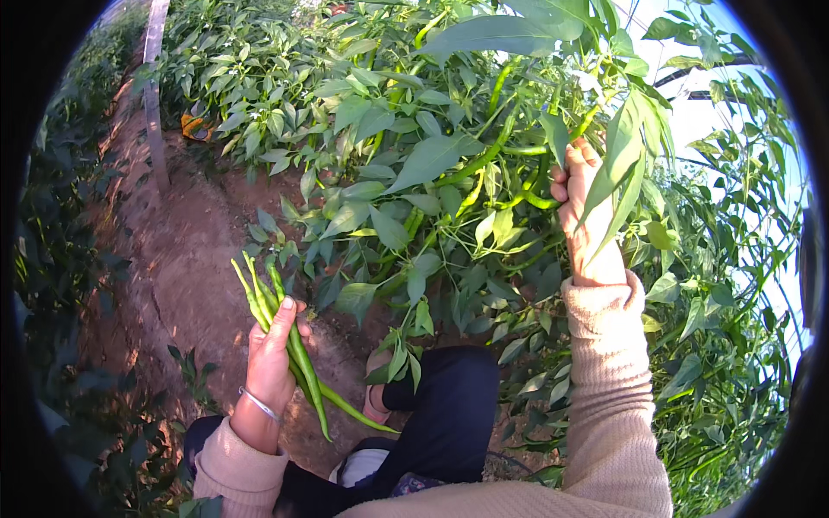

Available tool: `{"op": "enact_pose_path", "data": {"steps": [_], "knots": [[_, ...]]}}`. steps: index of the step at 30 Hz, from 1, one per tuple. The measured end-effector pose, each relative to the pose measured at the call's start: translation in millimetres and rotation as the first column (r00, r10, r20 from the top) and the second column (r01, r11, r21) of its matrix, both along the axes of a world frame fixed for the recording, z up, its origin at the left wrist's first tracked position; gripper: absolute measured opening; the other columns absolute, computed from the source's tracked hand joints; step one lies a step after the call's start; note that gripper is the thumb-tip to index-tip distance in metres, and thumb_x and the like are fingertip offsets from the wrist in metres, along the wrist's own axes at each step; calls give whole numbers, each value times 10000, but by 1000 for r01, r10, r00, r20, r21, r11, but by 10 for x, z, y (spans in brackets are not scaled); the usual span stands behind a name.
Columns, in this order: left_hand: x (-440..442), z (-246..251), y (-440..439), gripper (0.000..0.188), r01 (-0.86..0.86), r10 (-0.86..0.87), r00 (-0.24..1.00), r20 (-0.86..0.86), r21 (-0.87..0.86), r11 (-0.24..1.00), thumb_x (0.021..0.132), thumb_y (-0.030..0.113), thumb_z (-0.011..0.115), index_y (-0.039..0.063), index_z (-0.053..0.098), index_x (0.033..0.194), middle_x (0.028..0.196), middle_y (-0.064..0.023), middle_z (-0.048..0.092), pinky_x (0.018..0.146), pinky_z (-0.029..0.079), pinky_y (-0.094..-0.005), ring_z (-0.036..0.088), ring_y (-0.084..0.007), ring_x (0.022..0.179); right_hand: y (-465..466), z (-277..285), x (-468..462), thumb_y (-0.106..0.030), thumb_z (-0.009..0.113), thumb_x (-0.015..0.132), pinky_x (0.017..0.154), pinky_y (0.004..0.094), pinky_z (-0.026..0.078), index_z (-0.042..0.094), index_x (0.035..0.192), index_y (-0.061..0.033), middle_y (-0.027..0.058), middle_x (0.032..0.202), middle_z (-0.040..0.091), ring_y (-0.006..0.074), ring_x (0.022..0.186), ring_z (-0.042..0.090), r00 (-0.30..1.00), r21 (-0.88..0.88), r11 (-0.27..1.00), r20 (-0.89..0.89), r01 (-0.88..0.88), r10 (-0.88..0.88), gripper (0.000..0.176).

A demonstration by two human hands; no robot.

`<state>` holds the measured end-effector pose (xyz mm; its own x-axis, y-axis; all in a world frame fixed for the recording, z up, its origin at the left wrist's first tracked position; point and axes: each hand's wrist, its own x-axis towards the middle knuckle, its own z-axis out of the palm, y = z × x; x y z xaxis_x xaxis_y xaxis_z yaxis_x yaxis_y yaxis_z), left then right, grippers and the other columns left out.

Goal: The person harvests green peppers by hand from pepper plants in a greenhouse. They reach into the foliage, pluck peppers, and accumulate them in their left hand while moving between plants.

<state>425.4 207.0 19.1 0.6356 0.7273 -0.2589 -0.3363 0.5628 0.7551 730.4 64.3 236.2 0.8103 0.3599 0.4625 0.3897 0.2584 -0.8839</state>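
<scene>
My left hand (275, 356) is closed around several long green chili peppers (309, 369), with their stems up and their tips hanging down to the right. At the upper right my right hand (579, 184) is raised among the leaves of a pepper plant (414, 162). Its fingers are curled at the lower end of a green pepper (586, 122) on the plant; leaves partly hide the fingers, and how firmly they grip does not show. More curved green peppers (482, 158) hang just left of this hand.
A reddish dirt path (188, 259) runs along the left, bordered by dark plants (65, 259). An upright pale strip (155, 97) stands near an orange object (195, 127). My bent legs (447, 414) are below the plant. Dense foliage (706, 362) fills the right side.
</scene>
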Motion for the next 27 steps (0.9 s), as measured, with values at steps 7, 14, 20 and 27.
{"op": "enact_pose_path", "data": {"steps": [7,14,20,27], "knots": [[-103,-16,57,240,17,-16,999,-29,20,1000,900,332,587,94,618,910,632,18,557,514,417,-214,517,-81,541,376,317,-165,-148,486,936,386,156,294,581,1174,-67,12,760,598,55,540,478,977,-226,968,201,112,-66,269],[-59,-92,106,288,-10,12,999,-36,46,999,893,368,591,85,612,942,650,38,546,509,362,-195,461,-52,563,186,218,-127,-266,643,858,465,169,320,601,1102,-55,-31,699,550,29,529,424,921,-383,920,383,82,77,326],[-51,-79,90,281,34,-32,998,-48,50,998,911,376,555,103,571,977,683,43,512,531,325,-205,434,-59,605,12,329,-132,-233,583,898,578,187,431,609,937,5,14,741,571,80,667,524,944,-355,934,295,-33,145,243],[-56,-143,212,266,-1,0,999,32,29,1000,892,368,587,112,579,962,681,51,509,536,312,-196,427,-47,596,70,183,-1176,-204,578,900,539,202,409,555,950,-33,0,739,547,104,627,504,991,-209,976,-103,60,-83,180]]}}
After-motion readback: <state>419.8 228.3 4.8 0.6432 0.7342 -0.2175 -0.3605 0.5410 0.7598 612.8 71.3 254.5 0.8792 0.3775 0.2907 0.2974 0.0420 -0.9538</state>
